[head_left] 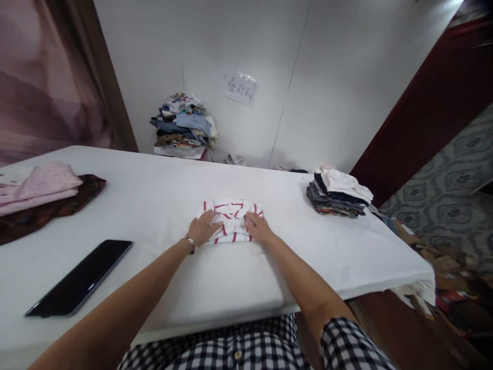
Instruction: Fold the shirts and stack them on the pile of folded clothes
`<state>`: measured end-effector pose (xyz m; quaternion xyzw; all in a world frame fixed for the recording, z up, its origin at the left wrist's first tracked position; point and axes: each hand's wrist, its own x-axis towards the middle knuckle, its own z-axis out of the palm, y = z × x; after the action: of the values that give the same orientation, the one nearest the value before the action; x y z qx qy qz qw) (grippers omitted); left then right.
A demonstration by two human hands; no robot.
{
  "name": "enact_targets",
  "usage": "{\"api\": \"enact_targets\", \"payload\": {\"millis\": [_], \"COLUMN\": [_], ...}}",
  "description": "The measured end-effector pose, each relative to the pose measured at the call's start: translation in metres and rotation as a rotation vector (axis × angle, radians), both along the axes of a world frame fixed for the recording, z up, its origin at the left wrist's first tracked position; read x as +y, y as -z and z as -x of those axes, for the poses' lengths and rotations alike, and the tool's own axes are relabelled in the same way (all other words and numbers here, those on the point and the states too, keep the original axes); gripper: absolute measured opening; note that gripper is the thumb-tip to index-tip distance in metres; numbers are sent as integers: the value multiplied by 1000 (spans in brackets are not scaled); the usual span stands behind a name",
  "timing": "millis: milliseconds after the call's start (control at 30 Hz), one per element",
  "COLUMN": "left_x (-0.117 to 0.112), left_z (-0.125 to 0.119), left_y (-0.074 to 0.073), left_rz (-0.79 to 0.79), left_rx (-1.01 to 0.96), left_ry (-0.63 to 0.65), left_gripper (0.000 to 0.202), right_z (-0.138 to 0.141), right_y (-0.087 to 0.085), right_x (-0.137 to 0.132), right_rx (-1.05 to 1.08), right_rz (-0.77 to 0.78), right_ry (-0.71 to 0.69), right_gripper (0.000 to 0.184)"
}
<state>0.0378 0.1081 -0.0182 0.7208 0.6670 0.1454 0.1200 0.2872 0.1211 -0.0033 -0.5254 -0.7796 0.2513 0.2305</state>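
A white shirt with red stripes lies folded into a compact bundle on the white-covered table, its collar at the far side. My left hand rests flat on the bundle's left side, thumb stretched inward. On the right side lies my right hand, fingers spread over the cloth near the collar. Both palms press down from above, and neither hand grips the fabric as far as I can see. A band circles my left wrist.
Left of me lies a dark tablet; behind it are folded pink clothes on dark brown cloth. A folded stack stands at the right edge. Beyond the table rises a heap of clothes, with a handwritten sign on the wall.
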Motion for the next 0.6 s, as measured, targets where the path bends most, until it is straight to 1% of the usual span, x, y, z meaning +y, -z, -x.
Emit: {"api": "enact_targets", "payload": {"millis": [67, 100, 133, 167, 233, 300, 333, 367, 400, 467, 533, 600], "left_x": [-12, -21, -29, -37, -46, -46, -43, -40, -36, -32, -36, -49], "left_z": [3, 3, 2, 0, -5, -12, -15, -18, -22, -29, -37, -44], "left_y": [-6, -9, -11, -12, -14, -15, -16, -18, -21, -28, -34, -36], "left_rz": [-134, -214, -283, -331, -360, -326, -294, -263, -241, -240, -279, -291], "left_rx": [-7, 8, 32, 57, 102, 139, 154, 165, 171, 175, 181, 208], "left_ry": [32, 80, 143, 214, 340, 396, 398, 386, 364, 321, 323, 389], "left_gripper": [64, 62, 58, 53, 44, 44, 46, 46, 46, 43, 41, 40], "right_z": [-6, -8, -8, -7, -1, 8, 12, 16, 18, 22, 25, 29], "right_y": [-4, -4, -3, -1, 4, 8, 9, 9, 9, 8, 6, 5], "right_x": [-13, -23, -35, -48, -75, -96, -102, -105, -105, -99, -88, -79], "right_rx": [256, 402, 548, 688, 927, 1093, 1157, 1210, 1255, 1326, 1383, 1452], "right_rz": [-57, -63, -20, 84, 415, 735, 844, 916, 956, 991, 1006, 988], "right_ry": [138, 204, 252, 282, 267, 211, 195, 190, 197, 214, 197, 173], "right_gripper": [45, 42, 39, 37, 37, 37, 35, 32, 29, 26, 29, 33]}}
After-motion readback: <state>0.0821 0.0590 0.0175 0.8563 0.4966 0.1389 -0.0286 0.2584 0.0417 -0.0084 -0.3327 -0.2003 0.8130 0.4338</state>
